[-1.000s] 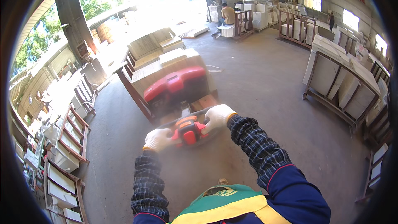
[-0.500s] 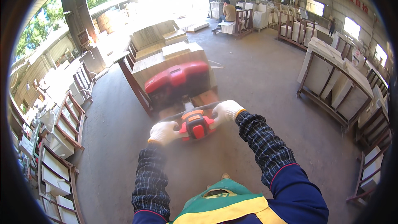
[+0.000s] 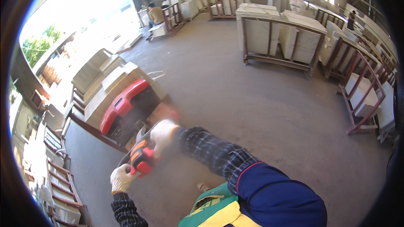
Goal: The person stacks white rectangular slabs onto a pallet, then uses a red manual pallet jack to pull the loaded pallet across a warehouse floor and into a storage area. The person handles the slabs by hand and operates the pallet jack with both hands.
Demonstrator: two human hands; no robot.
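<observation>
Left hand (image 3: 121, 178) and right hand (image 3: 163, 134) are gripping the handle (image 3: 139, 154), apparently steering; the next move is requiring firm grips.

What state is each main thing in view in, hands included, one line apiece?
Left grip: gloved, closed on the control handle
Right grip: gloved, closed on the handle's other side, blurred
Control handle: held in both hands
Red machine cover: slightly blurred
Pale slabs ahead: stacked
Upper-right rack: standing, loaded with slabs
Person at upper left: seated
Doorway: open, glaring
</observation>
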